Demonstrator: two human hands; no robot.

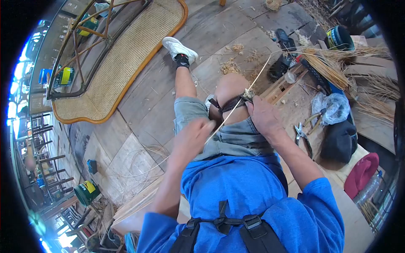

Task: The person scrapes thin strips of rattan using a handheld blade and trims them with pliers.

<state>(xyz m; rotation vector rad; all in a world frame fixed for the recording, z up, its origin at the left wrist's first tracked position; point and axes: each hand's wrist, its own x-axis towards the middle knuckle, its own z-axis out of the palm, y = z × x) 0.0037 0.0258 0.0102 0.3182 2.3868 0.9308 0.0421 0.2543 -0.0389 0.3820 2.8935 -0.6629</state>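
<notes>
A thin pale cane strip [228,116] runs slantwise over my bent knee, with both ends extending past it. My left hand [195,134] is closed on the strip near my lap, slightly blurred. At the knee, my right hand [265,114] presses with bent fingers beside the strip. Whatever lies under its fingertips is mostly hidden. A dark strap-like pad [231,103] wraps the leg just above the knee. Pale curled shavings [248,93] cling to the strip where it passes my right fingertips.
A woven cane panel with a wooden rim [122,63] lies at the left. Pliers [300,134], a plastic bag [331,106] and a bundle of cane strips [325,65] are at the right. Loose shavings [231,66] litter the plank floor. A green tin [87,192] stands lower left.
</notes>
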